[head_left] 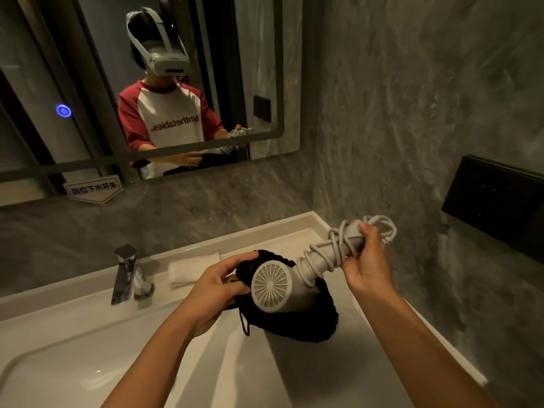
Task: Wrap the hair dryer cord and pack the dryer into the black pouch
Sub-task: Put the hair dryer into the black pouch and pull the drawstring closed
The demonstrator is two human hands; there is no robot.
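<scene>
A pale grey hair dryer (282, 293) hangs over the counter, its round rear grille facing me. Its grey cord (332, 248) is coiled in loops around the handle, with loose loops at the handle's end. My right hand (365, 263) grips that handle and the cord, up and to the right. The dryer's head sits at the mouth of the black pouch (309, 325), which lies on the white counter. My left hand (223, 284) pinches the pouch's rim on the left side. A black drawstring (244, 322) dangles below the pouch. The dryer's nozzle end is hidden behind its body.
A white countertop (368, 360) with a sunken basin (59, 375) at lower left. A chrome tap (123, 275) stands behind the basin, a folded white towel (194, 267) beside it. Grey stone walls, a mirror (44, 83) behind, a black wall box (494, 201) on the right.
</scene>
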